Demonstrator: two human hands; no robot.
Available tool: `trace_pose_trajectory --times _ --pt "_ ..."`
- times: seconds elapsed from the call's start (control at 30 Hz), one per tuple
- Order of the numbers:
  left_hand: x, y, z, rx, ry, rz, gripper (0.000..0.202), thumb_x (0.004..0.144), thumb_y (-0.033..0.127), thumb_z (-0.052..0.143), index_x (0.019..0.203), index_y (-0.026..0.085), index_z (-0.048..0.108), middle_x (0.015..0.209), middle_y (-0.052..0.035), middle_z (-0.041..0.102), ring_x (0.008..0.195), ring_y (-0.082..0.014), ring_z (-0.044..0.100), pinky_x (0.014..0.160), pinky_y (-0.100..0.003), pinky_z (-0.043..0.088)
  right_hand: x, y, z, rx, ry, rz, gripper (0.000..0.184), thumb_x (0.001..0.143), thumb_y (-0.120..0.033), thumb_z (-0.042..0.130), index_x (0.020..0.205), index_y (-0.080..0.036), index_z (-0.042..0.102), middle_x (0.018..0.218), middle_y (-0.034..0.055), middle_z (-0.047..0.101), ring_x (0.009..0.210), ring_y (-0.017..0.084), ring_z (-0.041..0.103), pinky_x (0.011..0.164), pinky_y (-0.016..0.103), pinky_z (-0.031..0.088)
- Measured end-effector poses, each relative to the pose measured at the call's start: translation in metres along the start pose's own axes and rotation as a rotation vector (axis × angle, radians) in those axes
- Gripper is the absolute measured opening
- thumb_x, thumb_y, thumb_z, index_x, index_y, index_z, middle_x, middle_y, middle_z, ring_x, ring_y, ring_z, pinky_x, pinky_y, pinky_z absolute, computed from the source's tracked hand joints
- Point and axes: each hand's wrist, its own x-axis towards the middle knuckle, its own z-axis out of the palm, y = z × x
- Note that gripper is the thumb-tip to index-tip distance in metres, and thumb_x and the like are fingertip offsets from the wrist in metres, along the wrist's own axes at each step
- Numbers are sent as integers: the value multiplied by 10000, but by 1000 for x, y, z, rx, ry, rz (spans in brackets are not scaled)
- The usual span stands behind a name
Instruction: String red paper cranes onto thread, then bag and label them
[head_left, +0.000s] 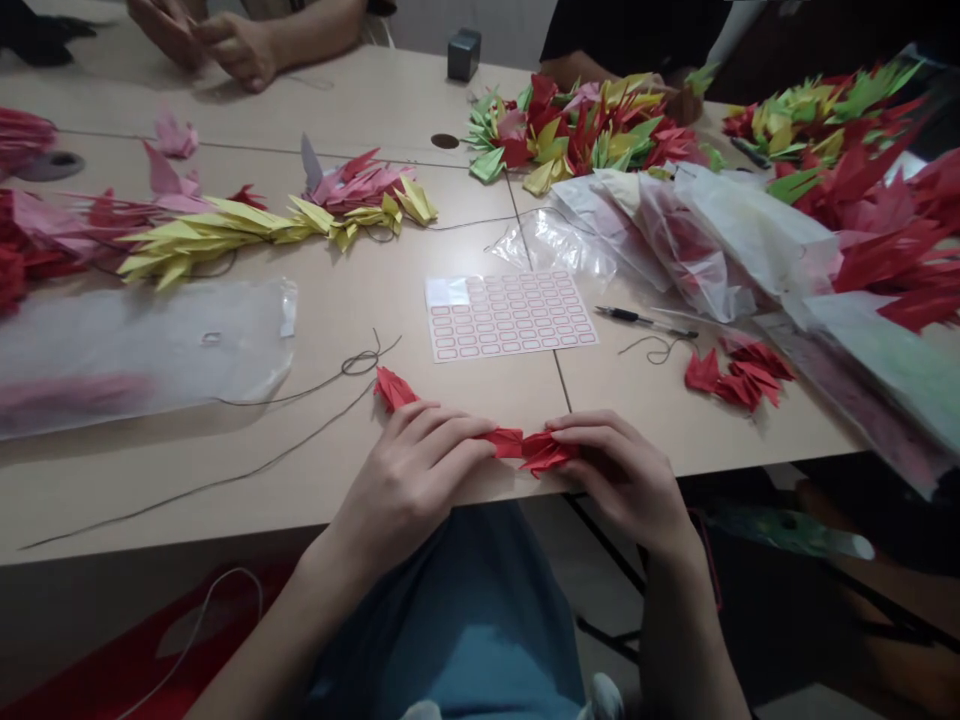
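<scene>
The person's 2 hands were curled nearly shut at the table edge: the left hand (401,490) and the right hand (619,480) pinched red origami cranes (544,452) between them, below a sheet of red-bordered labels (510,315), a thin cord (225,483) trailing left across the pale table (337,320).

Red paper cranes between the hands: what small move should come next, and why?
Probably the right hand should slide its red paper crane left toward the left hand, since the cranes look strung: a dark cord runs up to the far red crane, though any threading is hidden.
</scene>
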Motion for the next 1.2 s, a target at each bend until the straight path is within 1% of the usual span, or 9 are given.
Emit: trace_pose_trajectory --times 0.13,0.23,0.37,0.53,0.7,0.87,1.03,1.2 --pt "-1 0 0 -72 19 -16 229 831 -7 526 989 144 592 1085 -85 666 1010 -197 589 887 -397 453 1 2 -3 94 -24 -10 276 851 -77 542 1065 -247 586 1061 70 643 1001 192 628 833 355 546" --pt "-1 -1 0 -115 32 -30 228 828 6 552 990 160 598 1093 -73 662 1024 -184 582 901 -387 457 0 5 -5 188 -39 11 279 853 -70 540 1062 -248 588 1077 66 644 1030 197 624 862 366 538" --pt "-2 -1 2 -149 28 -44 245 822 4 565 997 171 599 1104 -69 656 1037 -181 581 920 -391 461 -1 8 -7 305 -69 65 250 884 -111 515 1076 -253 588 1101 72 639 1083 215 609 902 397 525" --pt "-2 -1 2 -169 22 -66 238 824 31 581 998 192 602 1089 -56 660 1009 -170 594 930 -384 465 -1 10 -9 390 -77 119 207 909 -186 500 1081 -260 589 1111 76 640 1104 234 603 925 424 514" --pt "2 0 2 -196 41 -99 211 832 52 584 993 187 605 1080 -61 655 989 -164 593 887 -350 484 -1 9 -9 418 -75 151 189 924 -216 478 1080 -253 577 1110 87 632 1105 236 596 932 433 506" --pt "4 0 1 -210 43 -125 205 812 48 618 984 160 625 1053 -56 646 969 -141 585 867 -298 477 0 9 -9 437 -86 154 208 923 -181 472 1096 -253 563 1134 77 618 1101 213 590 931 385 495" --pt "3 -1 1 -220 27 -137 220 810 36 617 995 155 621 1074 -60 640 991 -142 583 876 -299 478 1 9 -10 438 -98 166 206 927 -191 465 1097 -255 562 1147 78 615 1104 211 584 918 367 490" --pt "3 -2 0 -234 20 -121 214 802 24 620 970 157 622 1074 -57 645 1009 -143 585 893 -299 478 2 9 -11 434 -118 172 200 932 -202 458 1095 -253 562 1154 82 613 1101 214 585 909 363 487"
